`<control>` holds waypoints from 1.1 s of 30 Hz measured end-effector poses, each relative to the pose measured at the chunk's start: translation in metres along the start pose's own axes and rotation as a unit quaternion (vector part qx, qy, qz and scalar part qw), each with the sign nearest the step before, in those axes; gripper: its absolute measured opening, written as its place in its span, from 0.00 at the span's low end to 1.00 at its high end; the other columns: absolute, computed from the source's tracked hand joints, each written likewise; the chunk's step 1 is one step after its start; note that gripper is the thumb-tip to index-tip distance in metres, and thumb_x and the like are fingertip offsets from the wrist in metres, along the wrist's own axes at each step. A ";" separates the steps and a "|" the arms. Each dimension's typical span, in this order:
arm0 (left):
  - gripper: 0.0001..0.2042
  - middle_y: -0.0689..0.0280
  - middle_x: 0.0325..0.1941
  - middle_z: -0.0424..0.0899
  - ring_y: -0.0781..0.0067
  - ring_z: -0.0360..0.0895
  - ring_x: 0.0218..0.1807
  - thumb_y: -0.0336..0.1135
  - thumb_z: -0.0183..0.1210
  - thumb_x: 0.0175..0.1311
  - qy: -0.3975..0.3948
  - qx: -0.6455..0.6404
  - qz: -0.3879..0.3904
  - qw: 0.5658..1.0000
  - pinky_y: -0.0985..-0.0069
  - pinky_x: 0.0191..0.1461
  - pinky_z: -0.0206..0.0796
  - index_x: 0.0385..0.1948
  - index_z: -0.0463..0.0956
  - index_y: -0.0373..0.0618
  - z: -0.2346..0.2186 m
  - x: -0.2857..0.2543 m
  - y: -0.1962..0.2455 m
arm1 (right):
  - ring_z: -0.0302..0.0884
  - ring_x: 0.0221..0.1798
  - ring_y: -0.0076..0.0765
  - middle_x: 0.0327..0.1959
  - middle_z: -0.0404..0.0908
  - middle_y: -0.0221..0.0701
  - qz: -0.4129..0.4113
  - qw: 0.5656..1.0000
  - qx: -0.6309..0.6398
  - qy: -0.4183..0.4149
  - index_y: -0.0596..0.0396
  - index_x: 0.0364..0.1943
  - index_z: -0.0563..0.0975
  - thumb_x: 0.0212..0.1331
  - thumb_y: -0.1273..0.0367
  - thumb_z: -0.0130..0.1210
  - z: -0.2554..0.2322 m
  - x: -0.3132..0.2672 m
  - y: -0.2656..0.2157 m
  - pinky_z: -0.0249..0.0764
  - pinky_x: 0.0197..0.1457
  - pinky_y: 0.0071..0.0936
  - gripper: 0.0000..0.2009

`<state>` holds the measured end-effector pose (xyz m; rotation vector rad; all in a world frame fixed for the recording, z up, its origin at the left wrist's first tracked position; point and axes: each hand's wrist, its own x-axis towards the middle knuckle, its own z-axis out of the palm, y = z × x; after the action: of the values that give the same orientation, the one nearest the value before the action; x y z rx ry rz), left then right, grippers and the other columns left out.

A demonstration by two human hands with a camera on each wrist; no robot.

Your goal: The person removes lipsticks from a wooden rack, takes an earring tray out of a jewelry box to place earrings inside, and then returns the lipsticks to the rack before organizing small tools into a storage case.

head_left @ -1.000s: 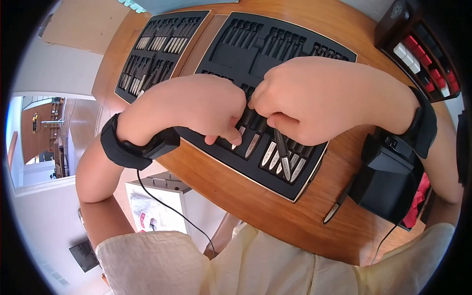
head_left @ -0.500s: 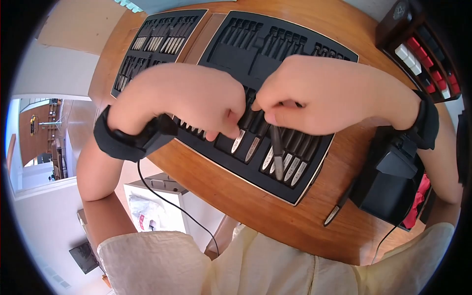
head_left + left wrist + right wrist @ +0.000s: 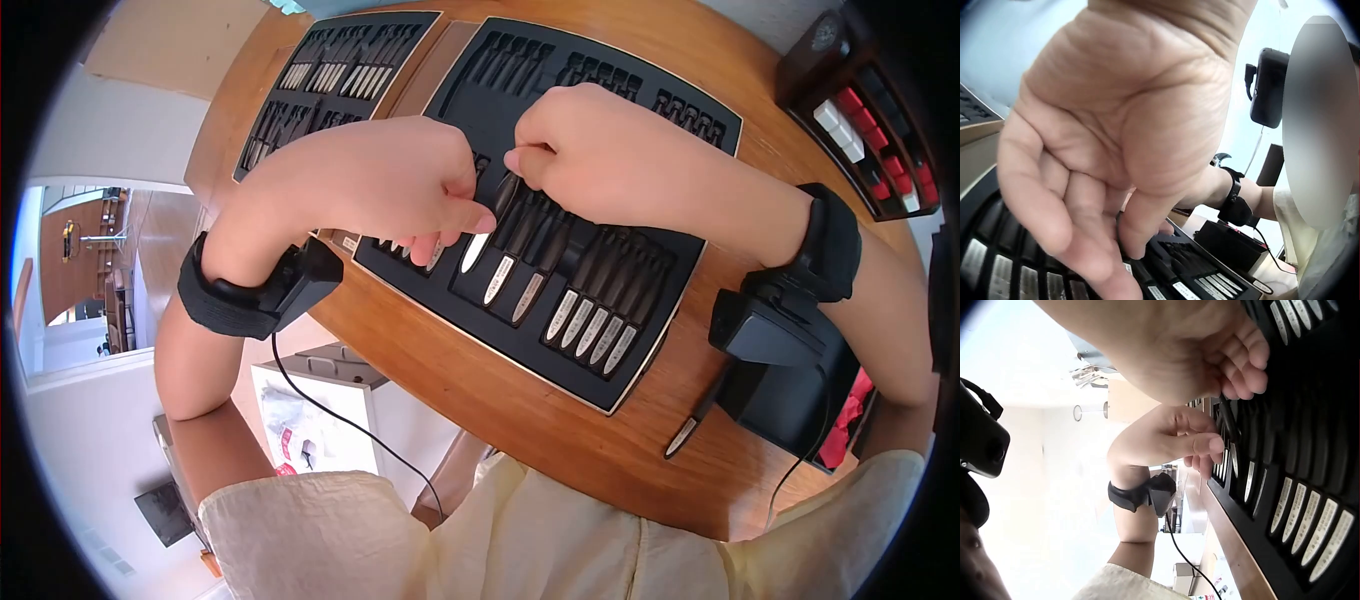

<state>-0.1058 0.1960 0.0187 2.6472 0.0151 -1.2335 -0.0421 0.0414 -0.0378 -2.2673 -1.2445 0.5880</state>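
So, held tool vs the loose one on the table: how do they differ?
The held tool is pinched by the right hand; the loose tool is in neither hand. The held tool is over the tray, the loose tool on the table. Both: dark handle, pale tip.

A brown wooden table (image 3: 450, 370) spans the middle. At its far right corner stands a dark wooden rack (image 3: 812, 65) bearing red blocks (image 3: 858, 112) and white blocks (image 3: 838, 130). A black box (image 3: 775, 410) sits by the table's right edge, red cloth (image 3: 852, 425) beside it. Lower left, a plastic bag (image 3: 285, 408) lies on a white surface (image 3: 361, 405). A tan panel (image 3: 170, 50) fills the upper left, above a white-framed opening (image 3: 105, 372) into another room.
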 end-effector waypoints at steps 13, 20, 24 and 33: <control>0.20 0.65 0.16 0.82 0.76 0.77 0.18 0.44 0.56 0.70 0.010 0.019 -0.010 1.000 0.76 0.23 0.68 0.20 0.82 0.39 0.008 0.008 0.000 | 0.80 0.33 0.50 0.24 0.79 0.46 -0.148 0.970 -0.148 0.127 0.61 0.33 0.78 0.64 0.66 0.54 -0.002 -0.008 0.013 0.75 0.37 0.41 0.11; 0.18 0.65 0.16 0.82 0.75 0.78 0.19 0.44 0.59 0.67 0.001 0.052 -0.029 0.998 0.76 0.23 0.68 0.21 0.83 0.40 0.001 0.003 0.011 | 0.85 0.31 0.41 0.24 0.84 0.38 -0.261 0.921 -0.286 0.045 0.56 0.23 0.84 0.46 0.73 0.59 0.002 -0.022 0.015 0.82 0.36 0.33 0.03; 0.16 0.65 0.16 0.83 0.74 0.79 0.19 0.43 0.63 0.62 -0.033 0.103 -0.049 0.993 0.76 0.24 0.68 0.21 0.82 0.39 -0.003 0.004 0.018 | 0.85 0.31 0.42 0.25 0.84 0.39 -0.274 0.916 -0.292 0.040 0.56 0.23 0.84 0.46 0.73 0.60 0.000 -0.023 0.014 0.82 0.36 0.33 0.03; 0.13 0.61 0.14 0.80 0.69 0.80 0.18 0.37 0.68 0.52 0.015 0.177 0.054 0.983 0.74 0.26 0.68 0.19 0.78 0.37 0.001 0.011 0.021 | 0.84 0.35 0.43 0.29 0.83 0.39 -0.278 0.917 -0.285 0.010 0.60 0.35 0.82 0.44 0.72 0.61 -0.003 -0.024 0.010 0.80 0.38 0.33 0.11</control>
<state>-0.0978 0.1745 0.0137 2.9144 -0.3726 -1.2609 -0.0454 0.0155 -0.0383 -2.1477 -2.1549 -0.0246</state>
